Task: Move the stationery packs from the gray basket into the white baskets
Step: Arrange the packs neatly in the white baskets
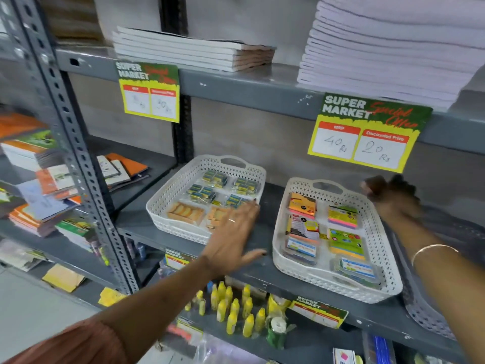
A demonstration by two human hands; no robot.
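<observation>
Two white baskets stand on the grey middle shelf. The left white basket (pixel 162 206) holds small blue-yellow packs and orange packs. The right white basket (pixel 378 232) holds several colourful sticky-note packs (pixel 341 243). My left hand (pixel 233 232) hovers flat with fingers spread over the near right corner of the left basket, holding nothing. My right hand (pixel 391 198) is blurred, just past the far right corner of the right basket, above the grey basket (pixel 422 313) whose perforated rim shows at the right edge. Whether it grips anything is unclear.
Stacks of notebooks (pixel 194 49) and paper (pixel 388 53) lie on the upper shelf. Price signs (pixel 367 132) hang from its edge. Yellow glue bottles (pixel 236 308) fill the shelf below. Books (pixel 44 185) pile up on the left rack behind a steel upright (pixel 78 158).
</observation>
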